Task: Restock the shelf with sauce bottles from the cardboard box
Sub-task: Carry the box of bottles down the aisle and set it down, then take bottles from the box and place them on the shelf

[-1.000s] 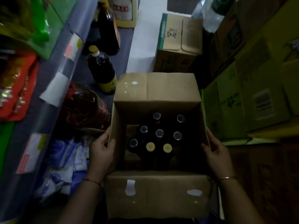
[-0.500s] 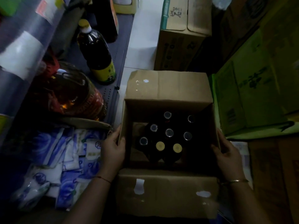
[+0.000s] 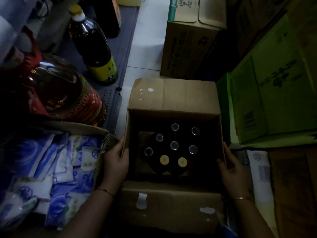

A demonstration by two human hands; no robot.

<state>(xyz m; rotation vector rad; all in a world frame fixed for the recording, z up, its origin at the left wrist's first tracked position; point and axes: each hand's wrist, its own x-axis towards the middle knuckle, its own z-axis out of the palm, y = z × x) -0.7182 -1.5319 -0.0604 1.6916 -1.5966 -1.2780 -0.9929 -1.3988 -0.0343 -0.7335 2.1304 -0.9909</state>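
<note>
An open cardboard box (image 3: pixel 173 98) sits low in front of me with its flaps spread. Inside stand several dark sauce bottles (image 3: pixel 174 145), seen from above; most have dark shiny caps and two near ones have yellow caps. My left hand (image 3: pixel 115 163) grips the box's left wall, thumb over the rim. My right hand (image 3: pixel 232 169) grips the right wall the same way. The grey bottom shelf (image 3: pixel 120 55) lies to the left of the box.
On the shelf stand a tall dark bottle with a yellow label (image 3: pixel 93 47) and a big jug of amber oil (image 3: pixel 63 93). Blue-and-white packets (image 3: pixel 51 169) fill a bin at lower left. A brown carton (image 3: pixel 190 40) stands behind, green cartons (image 3: pixel 271 93) at the right.
The view has dropped lower and closer to the box and the bottom shelf. Both hands keep the same hold on the box's side walls.
</note>
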